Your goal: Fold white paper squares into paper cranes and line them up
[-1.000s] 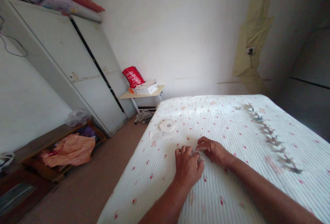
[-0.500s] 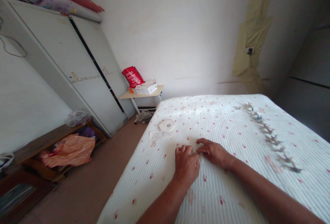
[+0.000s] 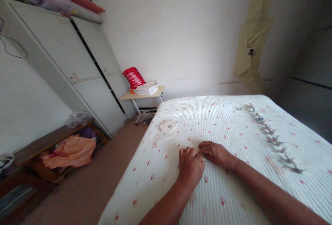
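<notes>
Close together over the white quilted bed cover [image 3: 218, 190], my left hand [image 3: 191, 165] and my right hand [image 3: 214, 154] meet at the fingertips. Both have curled fingers, and whatever lies between them is too small or hidden to make out. Just beyond my left hand lies a white card or packet [image 3: 166, 126] with a round dark mark. Printed paper slips [image 3: 156, 136] rest beside it. To the right of my hands, several small grey-brown figures [image 3: 273, 140] form a slanting row on the cover; their kind is blurred.
Beyond the bed's far left corner stands a small table [image 3: 127, 96] with a red bag [image 3: 134, 77] and a white box [image 3: 149, 89]. A grey cabinet [image 3: 59, 52] rises at left. Below it, an orange plastic bag [image 3: 71, 151] lies on a low wooden shelf unit [image 3: 31, 142].
My left hand has shifted slightly right, closer against my right hand. The right forefinger, stretched out before, is now drawn in. The papers and the row of figures stay put.
</notes>
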### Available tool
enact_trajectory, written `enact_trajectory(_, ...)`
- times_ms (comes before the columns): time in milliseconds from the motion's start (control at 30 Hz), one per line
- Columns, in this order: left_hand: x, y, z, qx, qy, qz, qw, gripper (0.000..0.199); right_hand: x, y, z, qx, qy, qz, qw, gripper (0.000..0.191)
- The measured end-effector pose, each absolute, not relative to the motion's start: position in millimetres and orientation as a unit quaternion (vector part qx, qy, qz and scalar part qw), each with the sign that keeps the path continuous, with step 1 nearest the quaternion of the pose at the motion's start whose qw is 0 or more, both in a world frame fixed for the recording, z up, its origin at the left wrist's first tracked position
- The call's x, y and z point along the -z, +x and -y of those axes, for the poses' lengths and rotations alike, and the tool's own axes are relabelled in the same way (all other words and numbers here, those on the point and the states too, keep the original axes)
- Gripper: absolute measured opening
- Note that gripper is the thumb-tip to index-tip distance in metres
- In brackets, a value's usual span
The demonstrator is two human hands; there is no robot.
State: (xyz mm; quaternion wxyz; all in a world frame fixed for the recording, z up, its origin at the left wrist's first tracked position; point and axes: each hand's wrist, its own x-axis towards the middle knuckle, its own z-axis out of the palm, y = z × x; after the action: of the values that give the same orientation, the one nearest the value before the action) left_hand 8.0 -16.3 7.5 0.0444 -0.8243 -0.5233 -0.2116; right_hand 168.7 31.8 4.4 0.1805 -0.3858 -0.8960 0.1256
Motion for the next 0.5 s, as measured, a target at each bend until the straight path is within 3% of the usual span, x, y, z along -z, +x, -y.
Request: enact_trajectory(500, -1.0, -18.0, 4.7, 0.209, -0.895, 0.384, 0.095, 0.015, -6.7, 169.4, -17.0, -0.069, -0.395, 0.898, 0.182, 0.024)
